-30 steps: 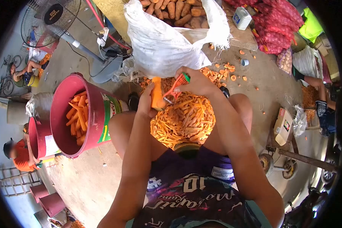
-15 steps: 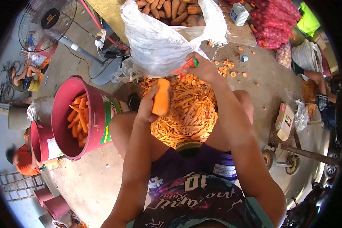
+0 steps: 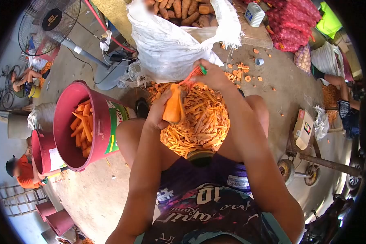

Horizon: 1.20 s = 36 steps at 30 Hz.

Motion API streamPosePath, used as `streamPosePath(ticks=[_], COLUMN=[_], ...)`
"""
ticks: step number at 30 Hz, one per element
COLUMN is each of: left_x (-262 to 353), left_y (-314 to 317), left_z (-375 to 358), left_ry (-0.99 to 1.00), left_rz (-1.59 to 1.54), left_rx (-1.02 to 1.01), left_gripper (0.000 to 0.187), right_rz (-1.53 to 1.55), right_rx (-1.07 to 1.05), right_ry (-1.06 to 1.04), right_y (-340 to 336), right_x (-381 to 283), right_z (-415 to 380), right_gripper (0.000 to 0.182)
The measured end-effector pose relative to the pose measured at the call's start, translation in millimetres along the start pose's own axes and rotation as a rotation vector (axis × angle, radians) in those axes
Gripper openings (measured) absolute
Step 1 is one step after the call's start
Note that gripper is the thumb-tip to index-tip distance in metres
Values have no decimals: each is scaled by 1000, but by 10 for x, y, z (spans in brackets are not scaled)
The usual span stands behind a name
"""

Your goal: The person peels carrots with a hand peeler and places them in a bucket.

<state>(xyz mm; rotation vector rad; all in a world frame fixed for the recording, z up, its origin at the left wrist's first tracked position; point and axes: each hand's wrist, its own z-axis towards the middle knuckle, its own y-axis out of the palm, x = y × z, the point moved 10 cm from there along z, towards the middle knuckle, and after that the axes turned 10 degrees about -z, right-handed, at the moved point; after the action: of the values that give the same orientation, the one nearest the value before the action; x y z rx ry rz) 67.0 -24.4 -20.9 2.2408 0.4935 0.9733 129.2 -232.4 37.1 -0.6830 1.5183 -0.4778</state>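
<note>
My left hand (image 3: 156, 112) is closed round a thick, mostly peeled carrot (image 3: 173, 107), held upright over a heap of carrot peels (image 3: 205, 126) between my knees. A red peeler (image 3: 191, 76) with a green part is gripped in my right hand (image 3: 210, 74). Its head points down toward the carrot's upper end, close beside it. Just beyond both hands stands a white woven sack (image 3: 162, 51) filled with unpeeled carrots (image 3: 185, 10).
To the left, a red tub (image 3: 71, 158) holds peeled carrots (image 3: 83, 128). A fan (image 3: 51, 22) stands behind it. Carrot slices (image 3: 240, 71) litter the floor right of the sack, near red mesh bags (image 3: 293, 24). A wheeled cart (image 3: 301, 156) is at right; other people sit at both sides.
My right hand has shifted slightly left with the peeler, bringing its head nearer the carrot's top. The carrot has turned a little in my left hand.
</note>
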Motion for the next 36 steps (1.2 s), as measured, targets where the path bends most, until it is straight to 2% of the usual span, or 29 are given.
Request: streamPosePath(ticks=[2, 6, 8, 9, 11, 15, 18, 20, 25, 27, 28, 29, 31, 33, 34, 36], left_x=[-59, 11, 98, 106, 82, -47, 3, 53, 93, 71, 37, 21, 58, 25, 86, 124], left_y=[103, 33, -367, -367, -406, -123, -108, -70, -62, -12, -5, -9, -54, -177, -265, -163], left_z=[-110, -53, 183, 208, 252, 167, 137, 127, 69, -45, -86, -136, -158, -68, -12, -4], left_ry=[-65, -58, 8, 11, 22, -31, -2, -5, -18, -40, -47, -51, -60, -109, -32, -7], left_rz=[53, -105, -123, -128, -123, -51, -79, -28, 36, 85, 86, 87, 108, -25, -22, 29], left_rx=[-123, -183, -80, -78, -4, -38, 23, -70, -77, -66, -71, -74, -106, -118, -26, -3], left_gripper=[42, 43, 43, 43, 44, 44, 41, 43, 44, 45, 46, 47, 47, 44, 41, 42], right_rz=[119, 110, 95, 93, 31, 133, 130, 121, 67, -29, -60, -53, -88, 18, 37, 80], right_rx=[16, 22, -90, -95, -168, -169, -173, -142, -133, 41, 25, 23, 187, 162, 83, -31], right_ry=[200, 180, -7, -9, -177, -215, -173, -173, -178, 55, 112, 106, 160, 164, 79, -112], right_y=[-147, -98, 114, 179, 342, 321, 338, 334, 318, -17, -122, -153, -317, -208, -127, 81], right_x=[279, 221, -166, -251, -545, -470, -394, -382, -247, 49, 101, 126, 288, 256, -24, -336], right_z=[55, 21, -107, -166, -295, -232, -205, -184, -101, 0, 34, 71, 128, 76, -49, -113], right_gripper=[57, 56, 47, 47, 51, 62, 62, 60, 63, 65, 65, 65, 61, 59, 58, 54])
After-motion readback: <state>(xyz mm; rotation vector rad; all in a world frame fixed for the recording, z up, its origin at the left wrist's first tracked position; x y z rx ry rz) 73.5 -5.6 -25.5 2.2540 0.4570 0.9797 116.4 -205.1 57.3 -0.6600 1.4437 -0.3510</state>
